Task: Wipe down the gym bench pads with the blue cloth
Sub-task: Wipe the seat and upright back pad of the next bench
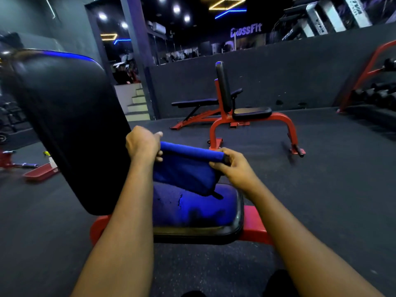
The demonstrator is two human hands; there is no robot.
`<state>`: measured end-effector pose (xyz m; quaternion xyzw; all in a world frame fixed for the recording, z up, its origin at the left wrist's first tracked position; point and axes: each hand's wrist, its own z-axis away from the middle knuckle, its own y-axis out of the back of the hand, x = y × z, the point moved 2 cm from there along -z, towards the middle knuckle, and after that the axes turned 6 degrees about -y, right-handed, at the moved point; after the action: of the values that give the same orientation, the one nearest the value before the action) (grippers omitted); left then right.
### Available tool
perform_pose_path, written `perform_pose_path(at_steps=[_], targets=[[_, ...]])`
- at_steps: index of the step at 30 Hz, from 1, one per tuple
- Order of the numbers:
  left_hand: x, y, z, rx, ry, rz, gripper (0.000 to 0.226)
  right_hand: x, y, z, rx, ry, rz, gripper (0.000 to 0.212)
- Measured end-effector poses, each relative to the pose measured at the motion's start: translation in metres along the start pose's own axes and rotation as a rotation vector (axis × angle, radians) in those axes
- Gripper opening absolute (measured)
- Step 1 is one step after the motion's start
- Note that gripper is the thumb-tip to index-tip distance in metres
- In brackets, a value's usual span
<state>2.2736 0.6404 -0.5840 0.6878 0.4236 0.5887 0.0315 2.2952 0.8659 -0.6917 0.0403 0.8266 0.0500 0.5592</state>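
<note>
Two hands: you hold the blue cloth between them; your left hand is closed around its left end, and your right hand pinches its right end with thumb and fingers.
Cloth: it is stretched between your hands, with a fold along the top edge, and it hangs just over the seat pad; whether its lower edge touches the pad, I cannot tell.
Seat pad: it lies directly under the cloth on the red frame, shines blue from the lights and shows small dark marks near the middle (cracks or dirt, too small to say).
Back pad: it stands tilted at your left, large and black, just beside your left hand.
Step in hand: I judge that you are folding the cloth to get a flat wiping face; how much wiping is done, I cannot judge.
To do it well: keep the fold even, so that one smooth face meets the pad; then lay it flat under one palm and make overlapping strokes from the far edge toward you, including the rounded rims.
Care: press lightly over the dark marks, because a cloth edge could catch there.
</note>
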Motion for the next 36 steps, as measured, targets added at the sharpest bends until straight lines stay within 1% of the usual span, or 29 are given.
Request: perform_pose_path(at_steps=[2, 3, 5, 6, 7, 8, 9, 10, 11, 13, 14, 15, 16, 17, 18, 19, 20, 21, 23, 24, 25, 26, 27, 28, 29, 31, 33, 36], targets=[[-0.003, 0.001, 0.007, -0.052, -0.042, -0.114, 0.055, -0.006, 0.006, -0.003, -0.006, -0.068, -0.114, 0.013], [-0.004, 0.000, 0.010, -0.095, -0.061, -0.126, 0.064, -0.008, 0.007, -0.002, 0.019, -0.118, -0.180, 0.015], [-0.005, -0.005, 0.016, -0.237, -0.061, -0.061, 0.075, -0.008, 0.012, 0.000, 0.052, -0.179, -0.307, 0.020], [-0.006, -0.007, 0.019, -0.321, -0.055, -0.024, 0.078, -0.006, 0.015, 0.000, 0.064, -0.193, -0.333, 0.021], [-0.008, -0.010, 0.020, -0.399, -0.057, -0.001, 0.077, -0.006, 0.018, 0.001, 0.082, -0.188, -0.302, 0.020], [-0.011, -0.014, 0.020, -0.463, -0.070, 0.012, 0.072, -0.006, 0.022, 0.001, 0.120, -0.161, -0.217, 0.016], [-0.013, -0.019, 0.020, -0.508, -0.092, 0.028, 0.064, -0.010, 0.027, 0.001, 0.147, -0.107, -0.104, 0.007], [-0.014, -0.024, 0.021, -0.534, -0.119, 0.051, 0.054, -0.015, 0.031, 0.000, 0.165, -0.041, 0.013, 0.005], [-0.016, -0.030, 0.020, -0.537, -0.155, 0.082, 0.045, -0.022, 0.034, 0.000, 0.174, 0.038, 0.115, 0.012], [-0.023, -0.044, 0.020, -0.488, -0.231, 0.147, 0.028, -0.038, 0.035, 0.005, 0.152, 0.209, 0.263, 0.017], [-0.030, -0.050, 0.020, -0.453, -0.256, 0.155, 0.023, -0.044, 0.029, 0.011, 0.103, 0.275, 0.322, 0.019], [-0.039, -0.054, 0.021, -0.425, -0.270, 0.145, 0.021, -0.043, 0.022, 0.016, 0.030, 0.315, 0.418, 0.017], [-0.050, -0.057, 0.023, -0.403, -0.271, 0.121, 0.020, -0.034, 0.014, 0.020, -0.072, 0.312, 0.560, 0.016], [-0.062, -0.060, 0.026, -0.384, -0.269, 0.092, 0.020, -0.023, 0.005, 0.026, -0.214, 0.249, 0.731, 0.022], [-0.073, -0.063, 0.028, -0.363, -0.273, 0.055, 0.019, -0.008, -0.003, 0.034, -0.382, 0.127, 0.902, 0.030], [-0.086, -0.065, 0.030, -0.342, -0.281, 0.010, 0.017, 0.008, -0.008, 0.042, -0.526, -0.009, 1.002, 0.036], [-0.096, -0.065, 0.034, -0.321, -0.292, -0.033, 0.015, 0.019, -0.009, 0.046, -0.577, -0.099, 1.008, 0.040], [-0.104, -0.065, 0.038, -0.297, -0.292, -0.067, 0.014, 0.020, -0.009, 0.046, -0.530, -0.115, 0.953, 0.041], [-0.122, -0.065, 0.045, -0.223, -0.265, -0.069, 0.015, 0.017, -0.007, 0.034, -0.215, -0.066, 0.831, 0.039], [-0.131, -0.065, 0.047, -0.177, -0.248, -0.049, 0.015, 0.018, -0.009, 0.027, -0.109, -0.042, 0.860, 0.039], [-0.137, -0.066, 0.051, -0.131, -0.242, -0.030, 0.015, 0.021, -0.012, 0.021, -0.087, -0.072, 0.931, 0.044], [-0.142, -0.066, 0.055, -0.081, -0.234, -0.019, 0.015, 0.028, -0.017, 0.018, -0.155, -0.138, 1.027, 0.056], [-0.147, -0.065, 0.059, -0.029, -0.220, -0.017, 0.016, 0.039, -0.025, 0.016, -0.263, -0.212, 1.107, 0.070], [-0.150, -0.064, 0.064, 0.020, -0.206, -0.026, 0.017, 0.049, -0.032, 0.018, -0.344, -0.279, 1.155, 0.079], [-0.155, -0.063, 0.067, 0.068, -0.192, -0.045, 0.017, 0.059, -0.039, 0.020, -0.374, -0.329, 1.176, 0.083], [-0.164, -0.060, 0.073, 0.165, -0.160, -0.096, 0.018, 0.068, -0.041, 0.023, -0.343, -0.375, 1.179, 0.082], [-0.178, -0.058, 0.076, 0.252, -0.123, -0.122, 0.015, 0.071, -0.042, 0.031, -0.324, -0.370, 1.215, 0.076], [-0.195, -0.060, 0.078, 0.328, -0.128, -0.148, 0.013, 0.074, -0.040, 0.041, -0.307, -0.367, 1.251, 0.065]])
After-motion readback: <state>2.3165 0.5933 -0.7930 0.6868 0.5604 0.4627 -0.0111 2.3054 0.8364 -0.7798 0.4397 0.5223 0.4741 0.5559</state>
